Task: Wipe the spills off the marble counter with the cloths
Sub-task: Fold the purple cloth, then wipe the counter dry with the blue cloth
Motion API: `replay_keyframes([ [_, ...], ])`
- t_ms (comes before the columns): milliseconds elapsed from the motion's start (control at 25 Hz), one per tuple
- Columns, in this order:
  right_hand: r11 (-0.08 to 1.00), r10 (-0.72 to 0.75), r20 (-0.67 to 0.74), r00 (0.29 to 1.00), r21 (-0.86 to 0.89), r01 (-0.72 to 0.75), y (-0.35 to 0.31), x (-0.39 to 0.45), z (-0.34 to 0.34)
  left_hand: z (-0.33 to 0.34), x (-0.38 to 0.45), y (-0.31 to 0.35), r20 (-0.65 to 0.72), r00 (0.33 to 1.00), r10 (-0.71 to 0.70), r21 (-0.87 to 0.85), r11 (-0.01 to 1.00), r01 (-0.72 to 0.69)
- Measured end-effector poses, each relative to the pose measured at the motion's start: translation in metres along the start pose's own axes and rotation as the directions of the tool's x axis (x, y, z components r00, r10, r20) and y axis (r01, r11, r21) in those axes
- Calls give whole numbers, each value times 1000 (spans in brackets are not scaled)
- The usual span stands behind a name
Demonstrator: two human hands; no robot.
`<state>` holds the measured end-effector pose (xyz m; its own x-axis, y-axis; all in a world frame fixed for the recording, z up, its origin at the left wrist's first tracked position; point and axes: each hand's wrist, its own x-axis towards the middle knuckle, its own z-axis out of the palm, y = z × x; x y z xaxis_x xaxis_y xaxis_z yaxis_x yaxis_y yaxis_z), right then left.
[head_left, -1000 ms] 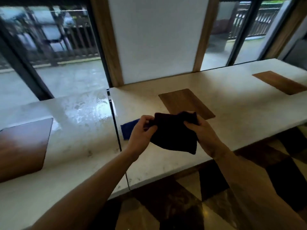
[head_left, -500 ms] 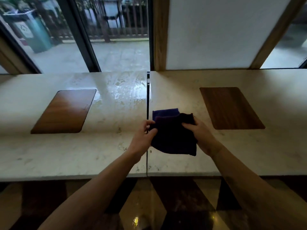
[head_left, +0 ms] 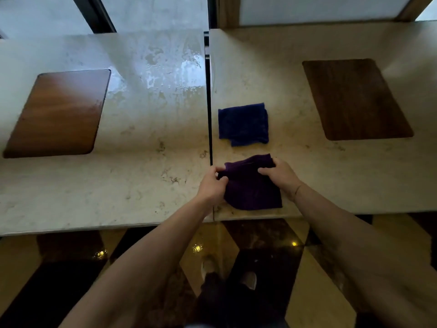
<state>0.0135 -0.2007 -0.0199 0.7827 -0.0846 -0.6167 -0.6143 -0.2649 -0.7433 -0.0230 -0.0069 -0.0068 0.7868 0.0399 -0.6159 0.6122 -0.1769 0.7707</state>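
My forearms, bare to the frame's lower edge; dark trousers (head_left: 220, 301) and pale shoes (head_left: 248, 279) at lower centre.

No writing, label, brand, number or sign can be read anywhere here: the marble counter (head_left: 142, 138), the two cloths and the wooden inlays bear no legible marks

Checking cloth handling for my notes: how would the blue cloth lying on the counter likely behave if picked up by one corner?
The blue cloth would probably flop and unfold: it lies flat in loose layers. It looks light, like the dark cloth sagging between both hands.
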Motion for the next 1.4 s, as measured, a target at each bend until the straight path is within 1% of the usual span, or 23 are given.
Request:
replay_keyframes([
  [120,970,-122,-175,977,-228,80,3,-1,6,-4,14,-7,29,999,43,96,994,-45],
  [200,907,-181,-239,954,-416,67,1,-1,12,-11,20,-7,53,995,85,207,974,-95],
  [240,879,-189,-257,948,-475,47,-1,-1,13,-14,23,-5,59,993,99,253,961,-111],
  [280,866,-182,-269,946,-499,25,-3,-1,13,-18,26,-2,58,992,110,283,951,-122],
  [400,893,-160,-289,944,-450,13,-19,2,4,-29,39,16,-3,986,167,323,933,-157],
  [560,923,-225,-292,930,-369,108,-55,20,-10,-36,66,53,-73,967,245,373,906,-202],
  [680,914,-262,-253,931,-374,156,-81,51,-19,-32,95,83,-140,944,299,438,874,-212],
  [800,864,-278,-155,948,-472,176,-101,90,-32,-23,130,107,-171,930,325,486,849,-207],
  [880,825,-265,-80,961,-535,183,-110,116,-39,-18,153,119,-158,935,318,542,819,-187],
  [1040,734,-243,57,968,-642,222,-119,153,-39,-15,187,124,-95,966,242,605,784,-138],
  [1160,634,-214,127,969,-736,237,-115,166,-34,-17,192,118,-51,978,201,669,735,-116],
  [1200,626,-206,131,970,-744,233,-113,169,-34,-16,194,117,-35,982,186,673,731,-114],
  [1280,678,-209,122,970,-697,234,-109,175,-34,-15,195,118,-17,986,165,669,735,-111],
  [1320,700,-220,115,969,-674,238,-109,175,-35,-15,196,120,-18,985,172,676,728,-115],
  [1400,699,-259,92,961,-668,253,-111,172,-35,-15,198,121,-31,979,200,705,699,-120],
])
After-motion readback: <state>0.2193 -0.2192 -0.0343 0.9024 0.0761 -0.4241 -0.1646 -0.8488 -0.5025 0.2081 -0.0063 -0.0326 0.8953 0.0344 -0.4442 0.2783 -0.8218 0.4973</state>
